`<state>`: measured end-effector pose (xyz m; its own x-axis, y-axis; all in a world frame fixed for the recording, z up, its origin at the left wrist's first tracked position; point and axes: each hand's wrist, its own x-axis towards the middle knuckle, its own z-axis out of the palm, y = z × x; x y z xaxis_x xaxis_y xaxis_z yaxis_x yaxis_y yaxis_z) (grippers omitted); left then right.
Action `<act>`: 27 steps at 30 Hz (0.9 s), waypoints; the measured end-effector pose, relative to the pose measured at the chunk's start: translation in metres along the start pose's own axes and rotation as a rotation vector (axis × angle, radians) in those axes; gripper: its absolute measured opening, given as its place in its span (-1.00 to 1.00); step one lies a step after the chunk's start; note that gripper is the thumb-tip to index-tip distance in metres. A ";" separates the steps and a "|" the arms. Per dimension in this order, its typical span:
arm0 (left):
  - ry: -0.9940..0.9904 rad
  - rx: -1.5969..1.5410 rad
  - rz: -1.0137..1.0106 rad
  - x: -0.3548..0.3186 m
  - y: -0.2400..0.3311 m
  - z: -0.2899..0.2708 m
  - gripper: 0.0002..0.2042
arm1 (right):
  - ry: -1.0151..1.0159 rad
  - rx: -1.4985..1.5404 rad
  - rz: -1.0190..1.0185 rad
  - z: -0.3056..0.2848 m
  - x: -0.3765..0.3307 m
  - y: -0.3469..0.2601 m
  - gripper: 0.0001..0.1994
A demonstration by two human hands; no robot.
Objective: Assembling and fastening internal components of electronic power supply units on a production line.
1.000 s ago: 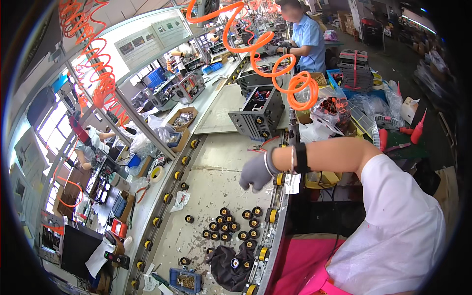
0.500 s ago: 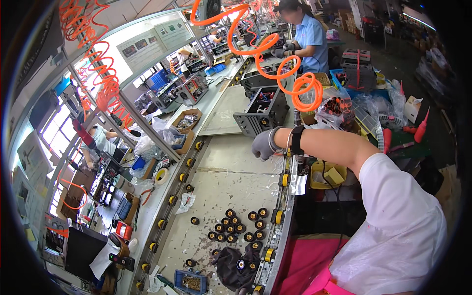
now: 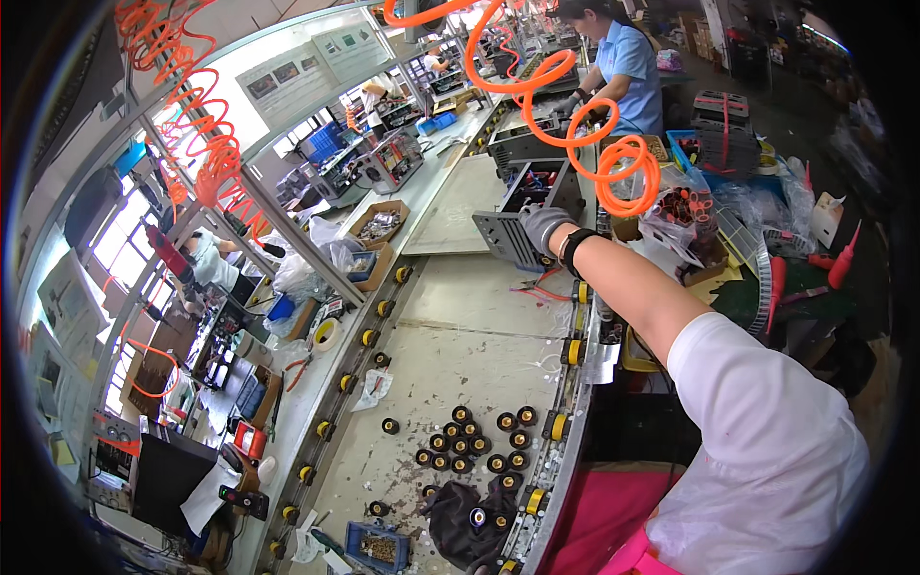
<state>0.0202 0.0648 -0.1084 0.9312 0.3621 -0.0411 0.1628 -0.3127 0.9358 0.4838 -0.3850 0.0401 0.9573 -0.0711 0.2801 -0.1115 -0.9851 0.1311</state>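
1. One gloved right hand (image 3: pixel 544 230) at the grey metal unit (image 3: pixel 504 240), on its near side; whether the fingers grip cannot be told.
2. Unit stands beside a pale board (image 3: pixel 455 213); orange coiled hose (image 3: pixel 630 203) hangs at right; forearm (image 3: pixel 637 287) hides some surroundings.
3. Nearer: black round parts (image 3: pixel 461 465), black cloth (image 3: pixel 450 525), blue tray (image 3: pixel 356 553).

I count nine round black pieces with brass-coloured centres (image 3: pixel 460 446) in the middle cluster, six more to its right, two strays further left, and at least two on one crumpled black bag (image 3: pixel 448 525), with one more at its edge. I also have one small blue plastic bin (image 3: pixel 401 554) and, under my one grey-gloved right hand (image 3: pixel 546 228), one open-topped dark grey metal case (image 3: pixel 506 238).
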 end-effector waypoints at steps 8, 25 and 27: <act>-0.017 -0.109 -0.008 0.000 -0.004 0.008 -0.70 | 0.031 0.031 0.006 -0.003 0.017 0.007 -0.78; -0.245 -0.324 -0.422 0.048 0.128 0.008 -0.78 | 0.003 0.272 -0.731 -0.039 -0.026 -0.093 -0.60; -0.466 -0.303 -0.051 0.091 0.119 0.011 -0.74 | -0.116 0.383 -0.736 -0.074 -0.047 -0.114 -0.60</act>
<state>0.1279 0.0507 -0.0048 0.9814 -0.0783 -0.1752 0.1746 -0.0141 0.9845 0.4314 -0.2577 0.0820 0.7736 0.6163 0.1473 0.6313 -0.7696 -0.0960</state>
